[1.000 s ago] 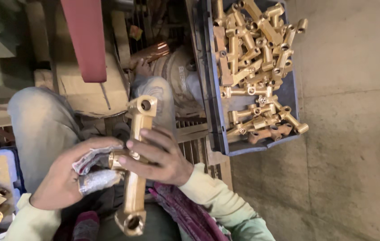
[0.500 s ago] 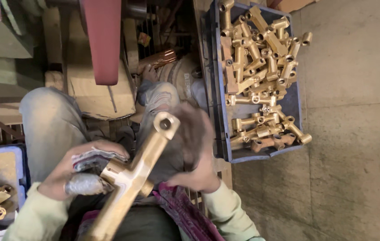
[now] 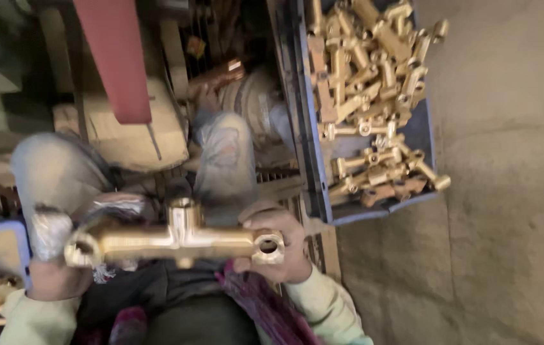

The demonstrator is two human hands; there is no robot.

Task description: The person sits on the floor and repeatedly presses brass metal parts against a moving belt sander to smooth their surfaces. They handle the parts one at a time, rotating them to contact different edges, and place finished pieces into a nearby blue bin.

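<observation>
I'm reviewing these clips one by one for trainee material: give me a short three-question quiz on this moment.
1. True or false: both hands grip the brass fitting.
2. Which way does it lie: A) roughly level across the lap, B) upright?
3. Where do the other brass parts sit?

Key:
1. True: left hand, its fingers wrapped in cloth or tape, and right hand hold its two ends.
2. A.
3. In the blue crate on the person's right.
</observation>
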